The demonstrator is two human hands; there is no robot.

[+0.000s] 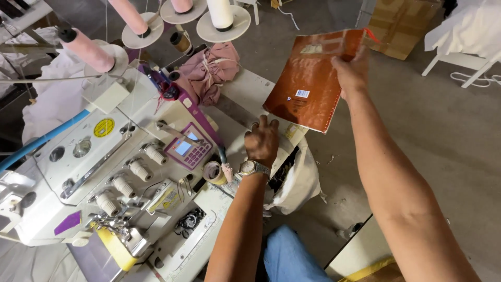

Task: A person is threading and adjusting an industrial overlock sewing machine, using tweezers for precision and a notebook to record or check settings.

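two hands work over the white overlock sewing machine (104, 172) bench. the right hand (350, 73) is clamped on the top edge of a flat, glossy orange-brown notebook (313, 78), holding it in the air above the table's far corner. the left hand (262, 140), wearing a wristwatch (252, 168), rests loosely curled and empty on the tabletop near a tape roll (213, 172). a firmer pinch nearer the spine would, i judge, keep the tilted cover from sagging.

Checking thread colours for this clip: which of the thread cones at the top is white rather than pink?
The rightmost cone, upright on its round stand at the top edge. The other cones to its left are pink.
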